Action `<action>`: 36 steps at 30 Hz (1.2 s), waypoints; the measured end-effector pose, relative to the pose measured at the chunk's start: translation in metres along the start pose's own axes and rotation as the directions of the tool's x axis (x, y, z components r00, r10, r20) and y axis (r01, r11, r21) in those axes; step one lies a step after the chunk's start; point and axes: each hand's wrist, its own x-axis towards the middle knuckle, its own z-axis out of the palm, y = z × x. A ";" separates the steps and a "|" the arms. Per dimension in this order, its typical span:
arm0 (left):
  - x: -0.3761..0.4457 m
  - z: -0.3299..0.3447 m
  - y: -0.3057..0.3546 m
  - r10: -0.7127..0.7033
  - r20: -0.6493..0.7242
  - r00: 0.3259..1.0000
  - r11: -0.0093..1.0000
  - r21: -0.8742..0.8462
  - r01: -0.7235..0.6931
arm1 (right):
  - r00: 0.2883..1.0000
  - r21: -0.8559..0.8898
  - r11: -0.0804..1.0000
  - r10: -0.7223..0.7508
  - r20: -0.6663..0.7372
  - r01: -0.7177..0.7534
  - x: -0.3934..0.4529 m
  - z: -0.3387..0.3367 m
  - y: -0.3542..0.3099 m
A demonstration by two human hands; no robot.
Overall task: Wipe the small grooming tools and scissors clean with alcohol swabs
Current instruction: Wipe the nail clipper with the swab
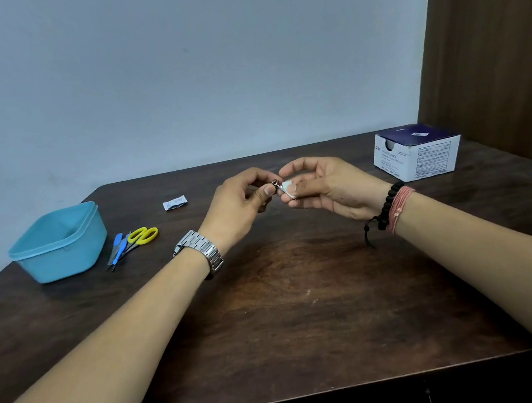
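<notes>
Your left hand [240, 201] pinches a small metal grooming tool [276, 184] above the dark wooden table [305, 298], and your right hand [320, 183] grips a white alcohol swab [288, 187] against its thin blade (what kind of tool it is can't be made out). The yellow-handled scissors [141, 236] and blue-handled tools [118, 247] lie just beside the blue tub [58, 244]. A torn swab wrapper [174, 203] lies farther back; the swab box [416, 151] sits far right.

Open tabletop [308, 315] between blue tub [58, 244] with scissors [141, 236] left and swab box [418, 151] right
</notes>
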 end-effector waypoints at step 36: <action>0.000 0.004 0.000 -0.224 0.040 0.974 0.875 -0.433 0.218 | 0.995 -0.193 0.981 0.018 -0.094 -0.036 0.005 -0.003 0.002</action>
